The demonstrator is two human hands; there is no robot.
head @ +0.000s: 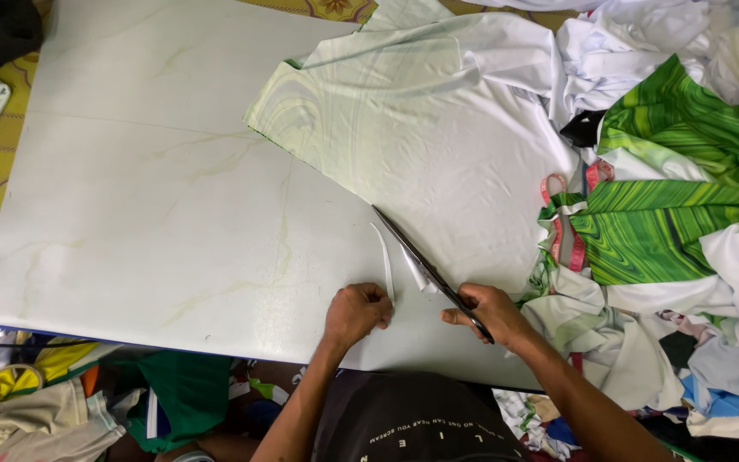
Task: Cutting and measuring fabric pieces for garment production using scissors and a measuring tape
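From the head view, the right hand [491, 312] has its fingers [455, 317] clenched through the handles of long dark metal scissors [425, 269], whose blades slant up and left across the pale marbled white fabric sheet [425, 141] spread on the white marble-patterned counter [147, 205]. The left hand [355, 314], fingers curled into a pinch, grasps a narrow white fabric strip [384, 257] that rises just left of the blades. A heap of green and white cloth [677, 205] lies to the right.
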